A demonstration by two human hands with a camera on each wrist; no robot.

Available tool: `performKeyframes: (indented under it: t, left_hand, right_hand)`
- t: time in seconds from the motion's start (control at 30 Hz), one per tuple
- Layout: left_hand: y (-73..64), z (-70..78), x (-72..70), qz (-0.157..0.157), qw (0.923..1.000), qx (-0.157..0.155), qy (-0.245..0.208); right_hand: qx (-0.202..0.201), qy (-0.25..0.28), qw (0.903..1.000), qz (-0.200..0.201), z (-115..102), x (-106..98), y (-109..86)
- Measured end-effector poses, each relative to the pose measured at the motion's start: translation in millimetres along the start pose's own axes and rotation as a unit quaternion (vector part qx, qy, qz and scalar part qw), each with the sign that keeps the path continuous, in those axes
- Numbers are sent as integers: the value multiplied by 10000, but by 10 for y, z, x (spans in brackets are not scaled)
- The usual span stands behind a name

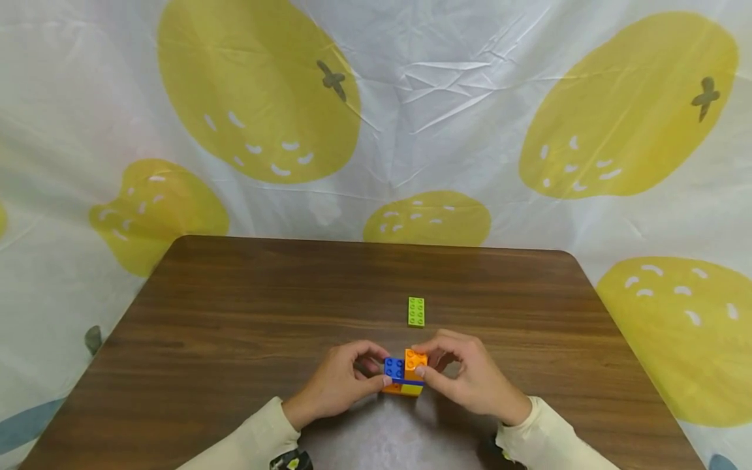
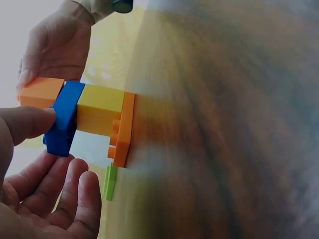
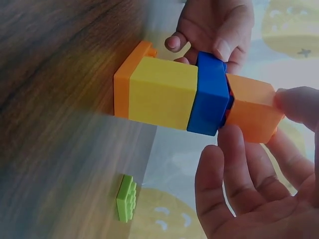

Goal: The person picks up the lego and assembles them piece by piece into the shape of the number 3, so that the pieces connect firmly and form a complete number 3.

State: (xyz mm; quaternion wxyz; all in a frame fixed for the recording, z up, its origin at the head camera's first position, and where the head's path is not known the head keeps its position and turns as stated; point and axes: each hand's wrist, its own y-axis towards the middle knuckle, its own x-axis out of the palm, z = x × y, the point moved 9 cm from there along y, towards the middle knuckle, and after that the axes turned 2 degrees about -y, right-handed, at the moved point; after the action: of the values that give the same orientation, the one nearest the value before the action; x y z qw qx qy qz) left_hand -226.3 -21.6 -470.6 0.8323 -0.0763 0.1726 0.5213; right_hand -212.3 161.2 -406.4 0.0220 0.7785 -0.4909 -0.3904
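In front of me stands a small stack of toy building bricks. At its bottom lies a thin orange brick (image 2: 124,134), and a tall yellow brick (image 3: 162,92) sits on one end of it. Across the yellow one rests a blue brick (image 1: 393,367), its left end overhanging. My left hand (image 1: 346,378) pinches that end between thumb and fingers. With thumb and fingertips, my right hand (image 1: 470,375) holds an orange block (image 1: 416,365) over the blue brick's right end. The block tilts slightly, and a narrow gap shows under it in the right wrist view.
A thin light green brick (image 1: 416,312) lies flat on the brown wooden table (image 1: 264,294), a little beyond the stack. Behind the table hangs a pale curtain (image 1: 446,143) printed with large yellow fruit.
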Motion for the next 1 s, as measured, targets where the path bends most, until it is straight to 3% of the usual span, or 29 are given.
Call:
performKeyframes:
  t: [0.6,1.0]
  left_hand:
    - [15,-8,20,-105,9998,-148,-58]
    - [34,6,-3,-38,9998,-33,-198]
  right_hand:
    - [185,40,9998,-55,57,-22,-46]
    - [177,149,9997,-16,66,-4,-20]
